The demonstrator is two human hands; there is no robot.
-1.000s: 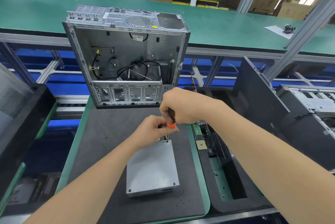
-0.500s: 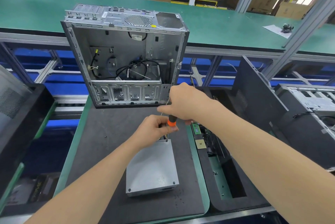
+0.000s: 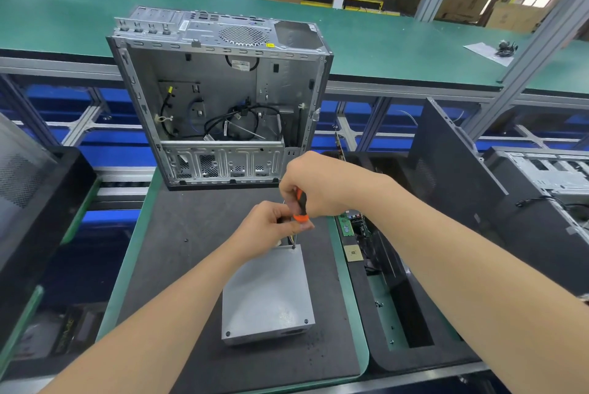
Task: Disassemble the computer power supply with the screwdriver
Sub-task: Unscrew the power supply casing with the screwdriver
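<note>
Turning on the handle, the right hand (image 3: 322, 185) is baring more of the orange-and-black screwdriver (image 3: 300, 205) than half a second ago, fingers curled round it. The left hand (image 3: 271, 228) is pinching the shaft. The tip is sitting at the far right corner of the grey power supply (image 3: 266, 295), which is lying flat on the dark mat (image 3: 191, 234). Neither hand is steadying the box, so it could shift and the tip slip out. One screwdriver, one supply and two near-corner screws (image 3: 306, 321) are showing; the far-left corner is probably hidden by the left hand.
</note>
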